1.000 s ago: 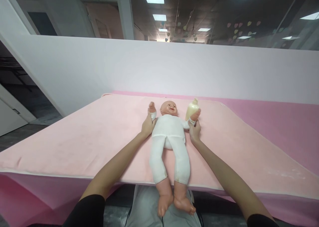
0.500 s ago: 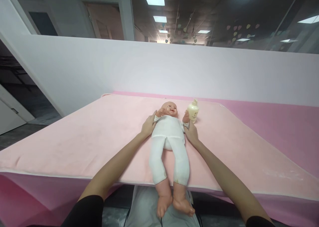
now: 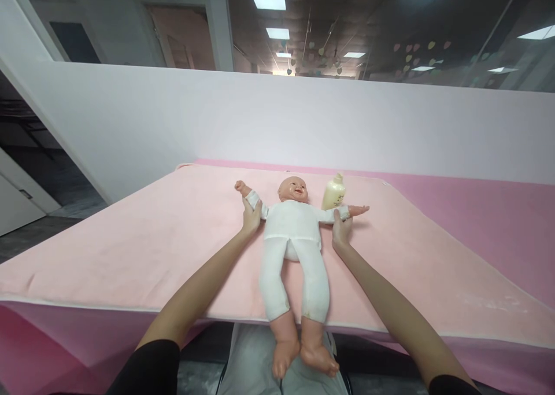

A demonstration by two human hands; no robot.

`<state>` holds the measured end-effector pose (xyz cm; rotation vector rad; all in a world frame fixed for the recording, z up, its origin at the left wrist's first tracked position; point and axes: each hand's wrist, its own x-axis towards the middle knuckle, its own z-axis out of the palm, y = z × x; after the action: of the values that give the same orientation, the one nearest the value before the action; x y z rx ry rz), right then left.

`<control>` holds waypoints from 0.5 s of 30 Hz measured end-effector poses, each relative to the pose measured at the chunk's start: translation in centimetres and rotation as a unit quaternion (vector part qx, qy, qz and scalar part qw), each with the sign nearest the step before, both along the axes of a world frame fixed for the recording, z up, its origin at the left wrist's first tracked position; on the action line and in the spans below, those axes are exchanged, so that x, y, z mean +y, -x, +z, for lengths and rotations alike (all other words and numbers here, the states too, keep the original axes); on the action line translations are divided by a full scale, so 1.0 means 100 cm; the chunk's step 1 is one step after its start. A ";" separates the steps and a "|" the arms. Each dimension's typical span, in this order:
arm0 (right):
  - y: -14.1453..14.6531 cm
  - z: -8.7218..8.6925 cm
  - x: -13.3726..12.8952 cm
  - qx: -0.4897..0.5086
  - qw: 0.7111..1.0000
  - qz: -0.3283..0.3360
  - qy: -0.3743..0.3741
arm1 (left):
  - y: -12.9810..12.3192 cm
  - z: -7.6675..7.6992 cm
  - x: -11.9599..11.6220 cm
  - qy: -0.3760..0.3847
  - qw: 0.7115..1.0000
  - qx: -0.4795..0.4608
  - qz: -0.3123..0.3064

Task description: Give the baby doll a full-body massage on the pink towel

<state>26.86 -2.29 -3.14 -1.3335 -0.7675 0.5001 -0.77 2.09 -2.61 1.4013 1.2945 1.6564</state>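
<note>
A baby doll (image 3: 293,220) in white clothes lies on its back on the pink towel-like cover (image 3: 173,239), its feet hanging past the table's front edge. Its arms are spread out to both sides. My left hand (image 3: 252,217) is closed round the doll's sleeved arm on the left, near the wrist. On the other side, my right hand (image 3: 342,226) grips the doll's sleeved arm on the right, thumb on top. Just behind that arm stands a pale yellow bottle (image 3: 333,191), its lower part partly hidden.
A white wall (image 3: 277,117) rises behind the table, with a window (image 3: 377,30) above it. Pink table surface (image 3: 468,221) shows beyond the cover on the right. My legs in grey trousers (image 3: 255,360) are under the front edge.
Both doll arms have swung outward from beside the head and body, the left one to the left and the right one to the right. My hands have moved apart with them.
</note>
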 end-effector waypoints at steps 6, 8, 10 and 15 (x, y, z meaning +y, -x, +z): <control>0.007 0.006 -0.008 -0.231 0.964 0.129 -0.009 | -0.007 0.012 -0.015 -0.055 0.951 0.302 -0.038; 0.007 0.008 -0.010 -0.361 0.918 0.160 0.013 | -0.009 0.014 -0.018 -0.068 0.905 0.420 -0.030; 0.008 0.010 -0.012 -0.449 0.879 0.155 0.044 | -0.010 0.015 -0.019 -0.076 0.867 0.493 -0.016; 0.007 0.010 -0.013 -0.470 0.869 0.146 0.051 | -0.010 0.016 -0.021 -0.074 0.856 0.512 -0.011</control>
<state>26.17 -3.57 -2.14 -1.5567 -1.7875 0.0832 0.26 -0.01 -1.06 2.5503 1.6614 0.9460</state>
